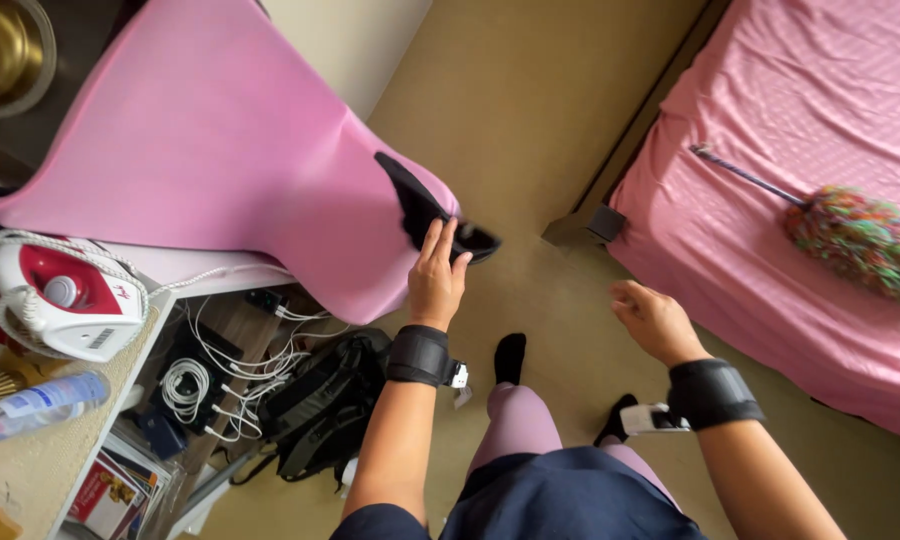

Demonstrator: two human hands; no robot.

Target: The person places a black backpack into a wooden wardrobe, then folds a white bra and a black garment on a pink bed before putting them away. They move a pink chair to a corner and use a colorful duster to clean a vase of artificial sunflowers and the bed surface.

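The left hand [436, 275] rests with fingers extended and flat against a black cloth [420, 205], which lies at the narrow end of a pink-covered ironing board [210, 150]; the fingers are not closed around it. The right hand [653, 320] hangs free above the tan floor [530, 110], fingers loosely curled and holding nothing. A red-and-white iron [60, 300] sits left (cord wound round it). A multicoloured duster [855, 238] lies on the pink bed [770, 70].

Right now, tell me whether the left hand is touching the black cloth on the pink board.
Touching. The head view shows the left hand with its fingertips laid over the edge of the black cloth at the pink ironing board's tip, no gap between them.
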